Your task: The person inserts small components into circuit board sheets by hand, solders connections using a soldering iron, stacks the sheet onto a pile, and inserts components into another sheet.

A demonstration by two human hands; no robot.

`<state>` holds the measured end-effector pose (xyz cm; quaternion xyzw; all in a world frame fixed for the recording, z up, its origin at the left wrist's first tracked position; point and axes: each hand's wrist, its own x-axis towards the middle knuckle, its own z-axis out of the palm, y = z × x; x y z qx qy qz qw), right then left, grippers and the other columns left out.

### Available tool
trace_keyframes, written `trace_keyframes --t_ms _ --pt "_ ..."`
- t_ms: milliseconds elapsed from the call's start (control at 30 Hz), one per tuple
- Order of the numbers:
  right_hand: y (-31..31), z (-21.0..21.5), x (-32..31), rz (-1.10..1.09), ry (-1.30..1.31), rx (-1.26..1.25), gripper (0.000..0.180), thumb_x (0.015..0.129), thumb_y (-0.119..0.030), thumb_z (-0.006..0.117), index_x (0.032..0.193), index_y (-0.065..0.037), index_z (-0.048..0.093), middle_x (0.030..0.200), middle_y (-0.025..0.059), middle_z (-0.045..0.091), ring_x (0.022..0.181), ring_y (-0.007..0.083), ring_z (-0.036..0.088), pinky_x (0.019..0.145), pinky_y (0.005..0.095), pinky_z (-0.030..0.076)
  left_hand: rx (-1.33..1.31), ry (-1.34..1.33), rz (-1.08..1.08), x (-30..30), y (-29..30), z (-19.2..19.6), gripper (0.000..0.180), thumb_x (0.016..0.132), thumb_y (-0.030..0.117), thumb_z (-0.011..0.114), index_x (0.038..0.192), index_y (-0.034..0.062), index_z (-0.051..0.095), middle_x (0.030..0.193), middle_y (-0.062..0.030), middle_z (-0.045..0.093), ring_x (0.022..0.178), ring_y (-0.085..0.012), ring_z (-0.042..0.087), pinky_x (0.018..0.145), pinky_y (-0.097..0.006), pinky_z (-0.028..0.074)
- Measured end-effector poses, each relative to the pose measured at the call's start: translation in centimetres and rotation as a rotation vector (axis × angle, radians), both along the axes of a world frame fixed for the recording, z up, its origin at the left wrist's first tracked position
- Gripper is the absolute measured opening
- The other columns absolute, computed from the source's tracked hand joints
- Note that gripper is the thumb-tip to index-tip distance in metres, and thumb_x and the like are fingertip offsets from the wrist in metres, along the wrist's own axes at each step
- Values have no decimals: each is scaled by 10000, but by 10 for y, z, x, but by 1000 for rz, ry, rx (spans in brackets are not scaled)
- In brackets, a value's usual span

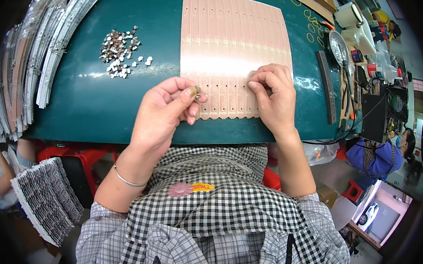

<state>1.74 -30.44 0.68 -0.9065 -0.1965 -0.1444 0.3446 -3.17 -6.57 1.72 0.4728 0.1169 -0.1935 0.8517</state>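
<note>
Left hand [163, 103]: 1, with thumb and forefinger pinching at least 1 small metallic piece [197, 95] above the near-left edge of the panel; its other fingers are curling loosely inward.

Right hand [278, 99]: 1, hovering over or resting on the panel's right part, contact not being clear; thumb and forefinger are standing narrowly together, and whether they are holding a piece is not showing.

Panel [226, 32]: 1, pale pink, divided into long narrow strips with small dark holes, lying flat on the green table [165, 15] and reflecting a bright band of light.

Small pieces [118, 48]: 1 loose pile, white and brown, lying left of the panel, well apart from it.

Black bar [326, 88]: 1, lying right of the panel.

Rubber bands [311, 28]: several, yellow, lying near the panel's far-right corner.
</note>
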Motion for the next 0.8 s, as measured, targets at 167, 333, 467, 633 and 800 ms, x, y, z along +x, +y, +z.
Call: trace_keyframes --t_ms 167,333,467,633,800 --pt "-3 -1 -3 -12 -6 -27 137 700 16 744 788 -27 648 870 89 627 889 287 571 787 376 473 -79 6 59 -1 4 -4 180 963 75 616 1099 -43 603 837 -61 630 702 -94 563 629 -226 482" --pt "-3 0 -4 -17 -14 -41 130 707 16 738 786 -26 643 864 92 627 885 290 579 775 378 479 -92 17 36 -4 9 -8 167 941 68 648 1066 -39 621 804 -45 618 691 -95 556 625 -229 480" --pt "-1 1 -6 -32 -26 -80 130 708 6 741 786 -28 643 863 92 627 885 290 579 775 380 478 -130 -14 32 -6 11 -12 161 926 71 671 1047 -30 641 800 -50 632 690 -103 572 629 -231 487" --pt "1 2 -8 -64 -66 -120 137 703 -8 752 778 -32 639 858 92 623 872 292 574 766 383 475 -126 -24 39 -7 10 -12 170 916 69 683 1046 -36 657 821 -62 648 706 -111 588 645 -238 498" --pt "2 2 -7 -55 -81 -162 153 689 -12 757 774 -34 632 849 89 614 864 296 571 760 390 471 -121 -14 37 -7 11 -12 199 926 61 665 1093 -46 660 835 -61 653 728 -110 589 662 -240 501"
